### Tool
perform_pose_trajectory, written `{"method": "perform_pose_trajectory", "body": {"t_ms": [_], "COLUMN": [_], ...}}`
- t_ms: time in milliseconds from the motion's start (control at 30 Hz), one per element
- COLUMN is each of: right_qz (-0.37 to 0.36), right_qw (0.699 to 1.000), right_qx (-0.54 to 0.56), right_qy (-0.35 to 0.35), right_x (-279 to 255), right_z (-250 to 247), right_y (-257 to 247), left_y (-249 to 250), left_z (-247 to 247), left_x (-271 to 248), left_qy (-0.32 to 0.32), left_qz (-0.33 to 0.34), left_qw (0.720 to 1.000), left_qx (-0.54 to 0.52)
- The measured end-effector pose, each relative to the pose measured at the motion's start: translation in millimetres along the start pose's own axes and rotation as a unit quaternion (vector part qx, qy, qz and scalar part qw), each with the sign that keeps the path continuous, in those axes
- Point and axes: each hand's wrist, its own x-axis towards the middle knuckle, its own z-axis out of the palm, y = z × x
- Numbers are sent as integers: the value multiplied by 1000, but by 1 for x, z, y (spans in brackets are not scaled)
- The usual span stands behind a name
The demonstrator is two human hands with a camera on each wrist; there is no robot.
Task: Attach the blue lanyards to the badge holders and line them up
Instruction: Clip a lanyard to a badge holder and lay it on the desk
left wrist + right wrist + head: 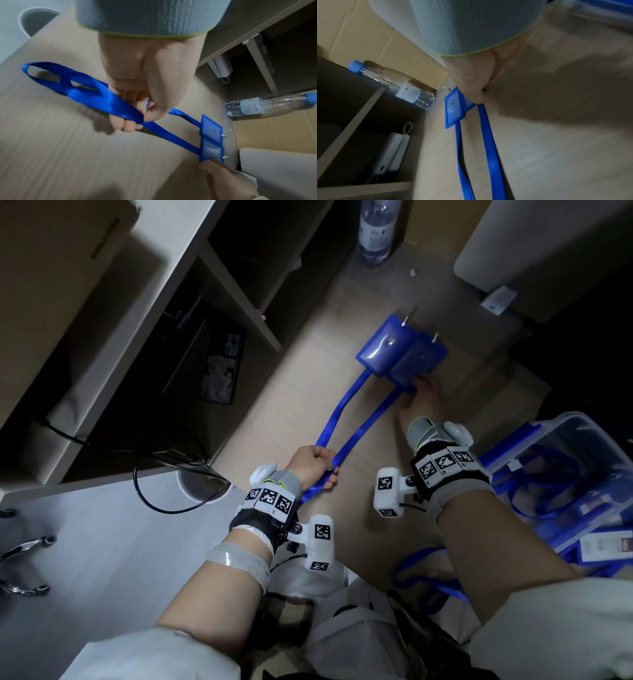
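Up on the pale wood-grain desk [305, 378], two blue rectangular plastic badge holders [387, 347] are lying flat and side by side, their edges touching, with small metal clips sticking out of their far ends. Each holder is trailing a flat blue fabric lanyard [368, 419] back toward the person; the two straps are running close together and converging at the left hand [313, 462].

That left hand is curling its fingers around both straps, thumb pressing them against the fingers, as the left wrist view is showing plainly; the looped ends are spilling out behind the hand onto the desk. The right hand [423, 402] is reaching to the near corner of the right-hand holder [211, 154], with fingertips [212, 161] touching its edge. Whether it is pinching the corner or only pressing on it cannot be told, since the hand is hiding the contact in the right wrist view.

Beyond the holders, a clear plastic water bottle with a blue cap [393, 85] is standing near the desk's far end. At the right, a clear plastic bin with blue trim [579, 474] is holding more blue lanyards and badge holders.
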Motion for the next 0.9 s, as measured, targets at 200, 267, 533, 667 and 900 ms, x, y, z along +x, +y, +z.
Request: {"method": "perform_pose_trajectory", "body": {"t_ms": [200,267,533,667,900], "right_qz": [-40,-54,-64,-42,25], "right_qw": [998,996,985,983,976], "right_qx": [-37,-55,-44,-36,21], "right_qy": [-17,-39,-157,-174,-215], "right_x": [-20,-27,-74,-88,-111], "right_z": [-2,4,27,27,37], "right_y": [-9,-14,-1,2,1], "left_y": [-7,-8,-45,-59,-66], "left_z": [3,6,7,5,-3], "left_x": [-6,-12,-19,-22,-34], "left_qy": [-17,-22,28,72,118], "left_qz": [9,14,26,42,59], "left_qw": [1000,1000,999,996,989], "left_qx": [-2,-2,18,37,64]}}
